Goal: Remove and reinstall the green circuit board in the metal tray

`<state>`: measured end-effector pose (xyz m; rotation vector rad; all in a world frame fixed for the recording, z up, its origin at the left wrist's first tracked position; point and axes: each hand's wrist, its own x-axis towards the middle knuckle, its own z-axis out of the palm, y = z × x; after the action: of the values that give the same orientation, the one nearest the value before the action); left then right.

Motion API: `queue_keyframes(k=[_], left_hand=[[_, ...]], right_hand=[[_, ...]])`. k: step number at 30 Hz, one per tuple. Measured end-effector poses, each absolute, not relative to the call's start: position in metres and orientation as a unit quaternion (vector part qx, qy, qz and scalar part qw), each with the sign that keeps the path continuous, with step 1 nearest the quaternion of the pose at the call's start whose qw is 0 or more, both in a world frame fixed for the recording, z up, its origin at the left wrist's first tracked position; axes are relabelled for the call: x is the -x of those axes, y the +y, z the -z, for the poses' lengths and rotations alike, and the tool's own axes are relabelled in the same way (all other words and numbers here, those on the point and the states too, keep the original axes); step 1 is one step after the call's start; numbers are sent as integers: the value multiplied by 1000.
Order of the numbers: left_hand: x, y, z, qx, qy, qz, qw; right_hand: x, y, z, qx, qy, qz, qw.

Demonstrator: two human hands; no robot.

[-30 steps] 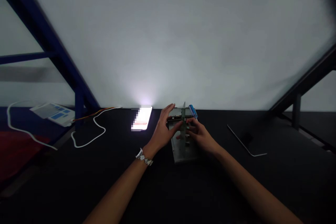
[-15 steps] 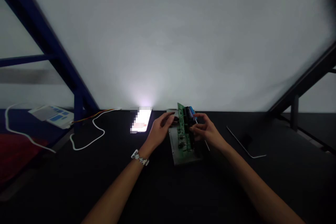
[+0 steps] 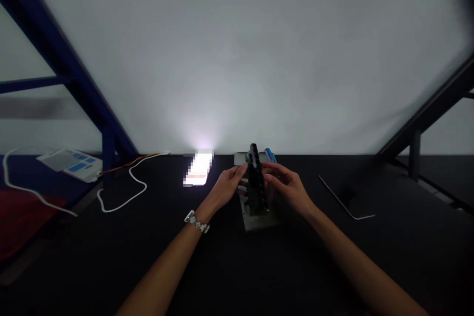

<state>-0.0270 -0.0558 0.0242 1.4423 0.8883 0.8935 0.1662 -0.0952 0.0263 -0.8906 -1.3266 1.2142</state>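
A circuit board with a black strip along it is tilted nearly on edge above a flat grey metal plate; its green face is mostly hidden. My left hand pinches its left side, with the thumb near the top and fingers behind. On the other side, my right hand has its thumb and fingertips closed against the black strip. Just beyond the right fingers, a blue handle lies at the plate's far edge.
A lit phone lies left of the plate by the pale wall. Further left are a white cable and a white-and-blue card. An L-shaped metal rod rests on the black table at right. Dark frame bars slope at the sides.
The board has turned and tilted, so its green face, visible before, is mostly out of sight and the black strip faces me. My left fingers have closed onto its side.
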Motion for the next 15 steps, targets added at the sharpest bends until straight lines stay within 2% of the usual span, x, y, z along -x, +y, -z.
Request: queue_keyframes(k=[6,10,15], left_hand=[[28,-59,-22,-574,386,-398,603],[25,-58,-16,-525,379,-403,647],[19,-61,-6,-565,356,-420,614]], right_hand=[[-155,-106,-27,344,-606,-532,480],[-152,-108,-21,379,-603,-507,485],[-147,-109,-16,404,-611,-481,482]])
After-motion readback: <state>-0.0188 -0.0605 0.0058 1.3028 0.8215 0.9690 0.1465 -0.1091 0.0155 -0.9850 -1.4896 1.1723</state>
